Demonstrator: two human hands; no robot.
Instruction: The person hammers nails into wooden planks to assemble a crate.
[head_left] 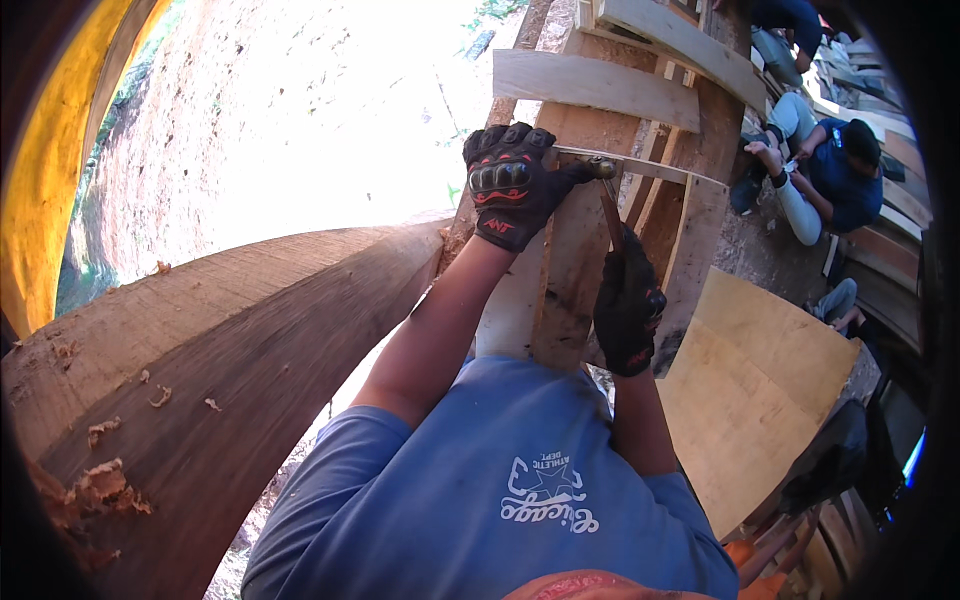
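Note:
A hammer (613, 215) is gripped by its handle in my right hand (628, 305), which wears a black glove. Its metal head rests at the upper edge of a thin wooden strip (650, 168). My left hand (515, 190), also in a black glove with red marks, curls its fingers over the strip's left end. The left thumb reaches along to the hammer head; whether a nail stands there is hidden. Below the strip, wooden boards (575, 270) form a narrow frame close in front of my body.
A thick timber beam (250, 300) with wood shavings runs along my left. Loose planks (595, 85) lie across the frame's far end. A plywood sheet (755, 380) leans at the right. Beyond it, a person in dark blue (850, 185) sits low, with other people nearby.

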